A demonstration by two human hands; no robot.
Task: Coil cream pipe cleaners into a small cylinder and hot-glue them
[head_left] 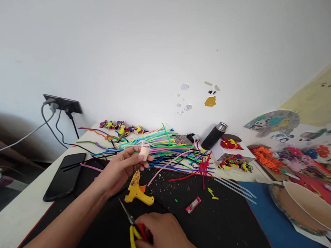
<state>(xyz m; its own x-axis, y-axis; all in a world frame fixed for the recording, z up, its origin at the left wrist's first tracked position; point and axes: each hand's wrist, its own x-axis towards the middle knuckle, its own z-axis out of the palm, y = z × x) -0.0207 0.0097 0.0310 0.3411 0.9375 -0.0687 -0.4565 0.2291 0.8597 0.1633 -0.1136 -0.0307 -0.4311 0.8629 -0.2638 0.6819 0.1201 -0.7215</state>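
Note:
My left hand (129,164) is raised over the dark mat and pinches a small cream-coloured wrapped piece (145,150) between thumb and fingers. Low in the view, my right hand (162,234) is closed on pliers (134,231) with yellow and red handles, their metal tip pointing up and left. Between the hands a yellow glue gun (138,191) lies on the mat. Behind my left hand spreads a pile of coloured pipe cleaners (166,153).
A black phone (65,177) lies at the left. A red lighter (193,205) and yellow bits (211,193) are on the mat (213,224). Further back stand a black flask (214,136) and small colourful figures (121,127). Bowl-like dishes (312,209) sit at the right.

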